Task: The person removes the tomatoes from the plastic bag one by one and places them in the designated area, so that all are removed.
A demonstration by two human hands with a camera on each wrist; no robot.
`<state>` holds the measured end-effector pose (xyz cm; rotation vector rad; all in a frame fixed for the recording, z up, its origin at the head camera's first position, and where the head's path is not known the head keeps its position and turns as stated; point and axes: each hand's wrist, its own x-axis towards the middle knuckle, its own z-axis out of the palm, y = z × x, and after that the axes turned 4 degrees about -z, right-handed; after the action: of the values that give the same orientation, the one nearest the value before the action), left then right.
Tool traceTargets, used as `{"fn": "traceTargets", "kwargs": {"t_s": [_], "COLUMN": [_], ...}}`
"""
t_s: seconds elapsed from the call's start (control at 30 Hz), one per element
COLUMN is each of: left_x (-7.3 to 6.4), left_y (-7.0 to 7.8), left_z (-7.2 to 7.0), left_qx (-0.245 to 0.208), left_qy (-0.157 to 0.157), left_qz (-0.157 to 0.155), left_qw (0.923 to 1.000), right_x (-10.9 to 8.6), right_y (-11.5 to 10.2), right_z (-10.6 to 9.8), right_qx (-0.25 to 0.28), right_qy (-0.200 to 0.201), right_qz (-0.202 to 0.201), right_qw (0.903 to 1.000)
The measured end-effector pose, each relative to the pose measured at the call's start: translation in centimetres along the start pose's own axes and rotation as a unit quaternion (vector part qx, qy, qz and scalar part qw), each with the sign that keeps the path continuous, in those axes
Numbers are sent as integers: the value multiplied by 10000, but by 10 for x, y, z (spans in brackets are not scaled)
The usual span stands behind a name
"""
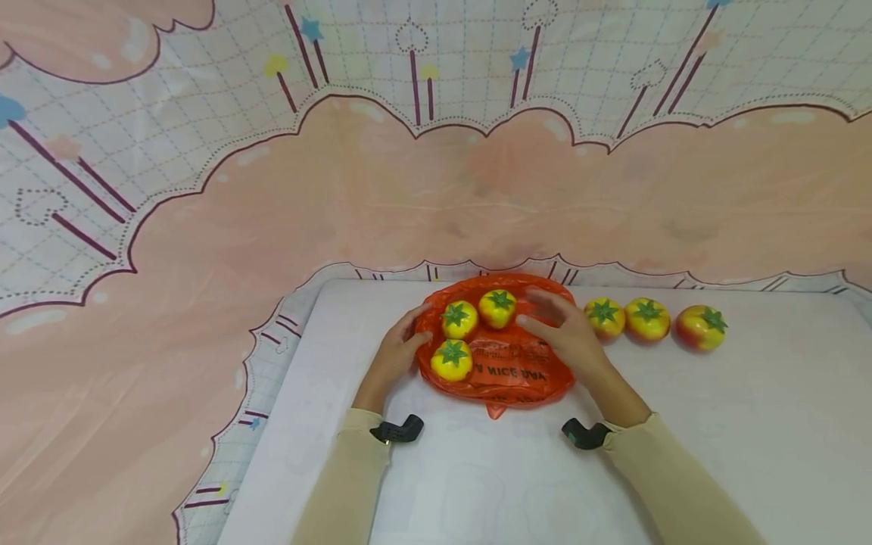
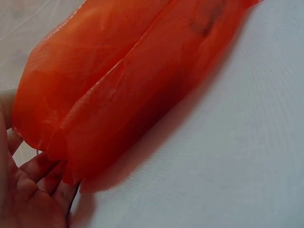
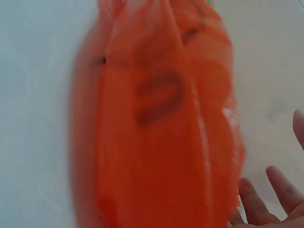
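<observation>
Your left hand [image 1: 395, 352] touches the left rim of the red bag [image 1: 507, 382] on the counter [image 1: 749, 424], grip unclear; your right hand [image 1: 571, 334], spread and empty, is over its right side; three fruits [image 1: 497, 309] lie inside, three more fruits [image 1: 647, 321] to its right

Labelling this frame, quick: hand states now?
Left hand: at edge of bag, grip cannot be told.
Right hand: open, holding nothing.

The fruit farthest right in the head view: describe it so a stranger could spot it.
On the white table, right of the red bag, three fruits form a row. Pick the end fruit, redder than its yellower neighbours, its green leaves tipped rightward.
</observation>
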<state>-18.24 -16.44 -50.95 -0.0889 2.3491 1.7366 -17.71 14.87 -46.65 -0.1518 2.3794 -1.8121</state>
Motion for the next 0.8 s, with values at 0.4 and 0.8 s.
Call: {"fn": "traceTargets", "kwargs": {"t_s": [0.4, 0.8], "left_x": [-2, -1], "left_y": [1, -1], "left_z": [0, -1], "left_qx": [3, -38], "left_qy": [15, -13], "left_qz": [33, 128], "left_qw": [10000, 9999], "right_x": [11, 20], "right_y": [7, 8], "right_z": [16, 27], "right_qx": [115, 94], "right_qy": [89, 231], "right_qz": [66, 233], "right_qw": [9999, 9994]}}
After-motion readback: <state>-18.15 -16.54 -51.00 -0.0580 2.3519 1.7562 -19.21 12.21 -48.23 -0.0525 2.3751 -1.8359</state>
